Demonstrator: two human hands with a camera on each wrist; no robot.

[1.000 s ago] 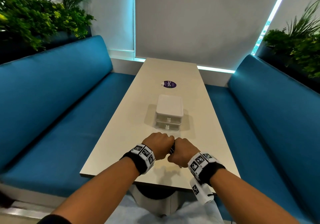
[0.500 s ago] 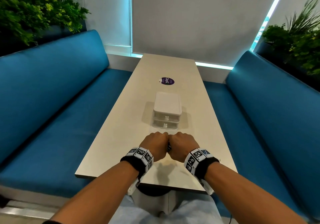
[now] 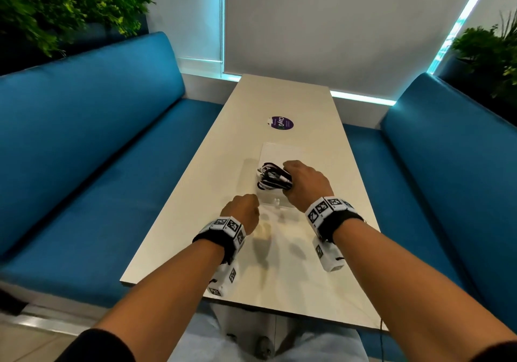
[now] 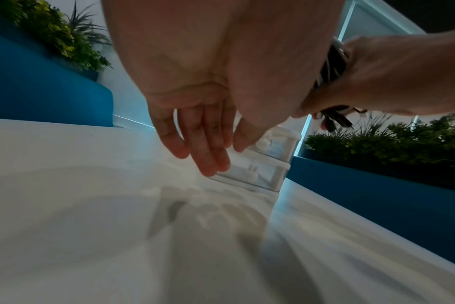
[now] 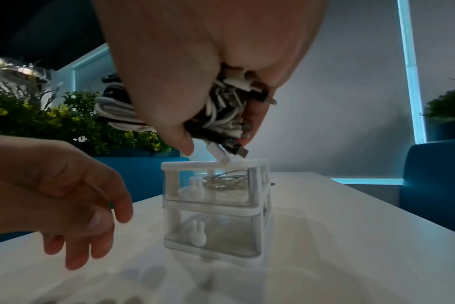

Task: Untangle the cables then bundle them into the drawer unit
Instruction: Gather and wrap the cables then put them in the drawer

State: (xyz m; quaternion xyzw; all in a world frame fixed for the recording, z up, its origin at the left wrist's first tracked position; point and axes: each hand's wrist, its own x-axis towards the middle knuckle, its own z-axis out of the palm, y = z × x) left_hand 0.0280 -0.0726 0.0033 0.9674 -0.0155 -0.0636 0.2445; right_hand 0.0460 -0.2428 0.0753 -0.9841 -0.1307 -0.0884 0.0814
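Observation:
My right hand [image 3: 300,184] grips a folded bundle of black and white cables [image 3: 272,178] just above the small white two-drawer unit [image 3: 275,152]. In the right wrist view the cable bundle [image 5: 133,115] hangs over the drawer unit [image 5: 260,205], with its plugs nearly touching the top. A thin pale coil [image 5: 226,181] shows through the upper drawer's clear front. My left hand [image 3: 242,215] is empty, fingers relaxed, just short of the unit's front. In the left wrist view the left hand's fingers [image 4: 205,152] point at the bunny-shaped knobs [image 4: 252,171].
The unit stands mid-way along a long pale table [image 3: 195,222] with a purple round sticker [image 3: 282,123] beyond it. Blue benches [image 3: 98,138] run along both sides, with plants [image 3: 56,6] behind them. A wall closes the far end.
Both hands were together on the bundle near the table's front edge. The right hand has since carried it forward over the drawer unit. The left hand has let go and moved toward the unit's front.

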